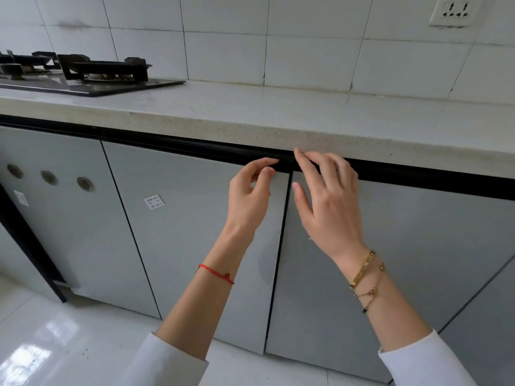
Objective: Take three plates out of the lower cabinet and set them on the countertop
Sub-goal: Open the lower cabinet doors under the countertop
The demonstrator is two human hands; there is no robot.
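The cabinet doors (pixel 200 232) under the countertop (pixel 250 115) are shut, so I can't see the plates or where they sit inside. My left hand (pixel 248 196) curls at the top edge of the left door, fingertips at the dark gap below the countertop. My right hand (pixel 328 199) does the same on the right door (pixel 418 260), fingers loosely spread, gripping nothing. A stove (pixel 83 73) sits at the countertop's left end; a socket (pixel 454 12) is on the wall above it.
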